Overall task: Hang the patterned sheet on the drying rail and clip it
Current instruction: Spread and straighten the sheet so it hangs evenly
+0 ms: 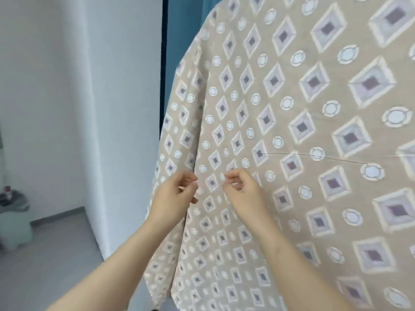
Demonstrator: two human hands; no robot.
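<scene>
1. Nearest, two bare forearms reach up from the bottom edge, and both hands meet low on the cloth, close together but not touching.
2. The left hand (175, 194) has its fingers curled, thumb tip near the forefinger, right at a vertical fold (194, 140) of the cloth. I cannot tell whether any fabric is caught between them.
3. The right hand (243, 191) is curled the same way, thumb and forefinger nearly closed against the sheet's face. Whether it pinches cloth, or something finer, cannot be told.
4. The patterned sheet (314, 131), beige with diamonds and rings, already hangs from above and fills the right of the view. Its left edge drapes in a curve.
5. A thin loose thread (314, 154) runs across its face.
6. The step in hand looks like smoothing or squaring the drape. To do it well, take the fold lightly with both hands and draw it flat and downwards, with no sideways tug that could drag the sheet off its support.
7. Clipping seems yet to come, since no clip shows and the rail is hidden.
8. Behind are a teal curtain (186, 23), a white wall (101, 108), grey floor (56, 265) and, far left, what looks like a pale green stool (13, 227).
9. Count: two hands, one sheet, one fold, one thread, one curtain, one stool, no clips or rail in sight.
</scene>
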